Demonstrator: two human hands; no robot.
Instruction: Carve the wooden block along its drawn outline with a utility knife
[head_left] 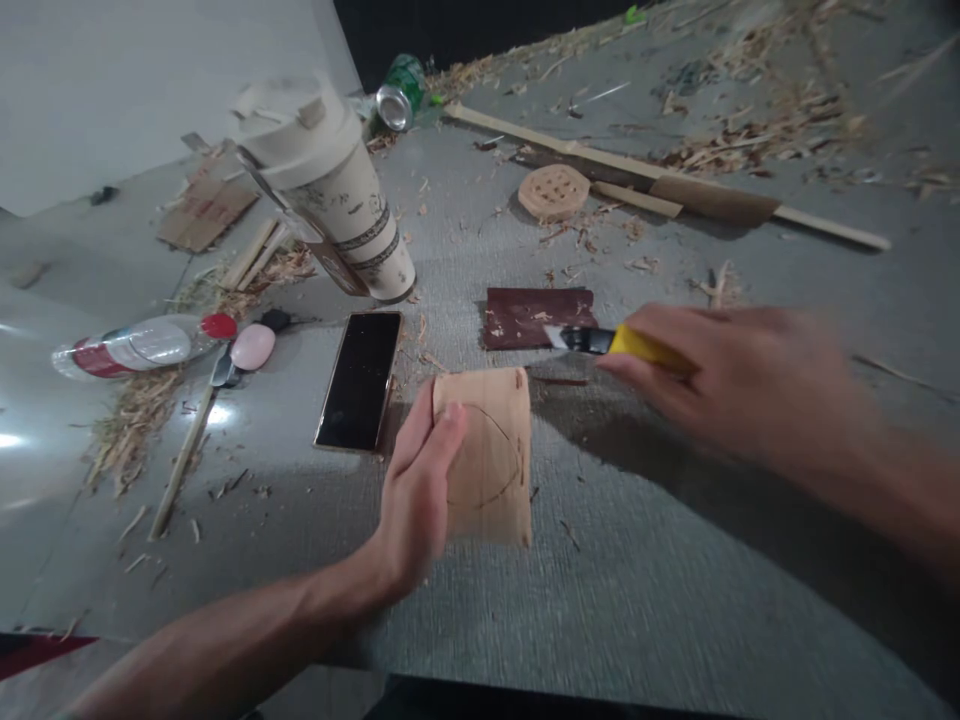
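My left hand [416, 490] grips a pale wooden block [487, 460] by its left side, thumb on the face. A curved dark line, like part of a circle, is drawn on that face. To the right, my right hand [720, 375] is closed round a yellow and black utility knife [645, 348], its blade pointing left. The blade tip appears over a dark red-brown strip [517, 318] that looks like sandpaper; I cannot tell whether they touch. The right hand is slightly blurred. A black phone [360, 380] lies just left of the block.
Behind the phone stands a tall paper cup [367, 220]. A plastic bottle [142, 345] lies at left near a pink oval object [253, 346] and a thin stick [184, 460]. Farther back are a green can [401, 92], a carved wooden disc [553, 191], long wood strips [832, 228] and scattered shavings [765, 135].
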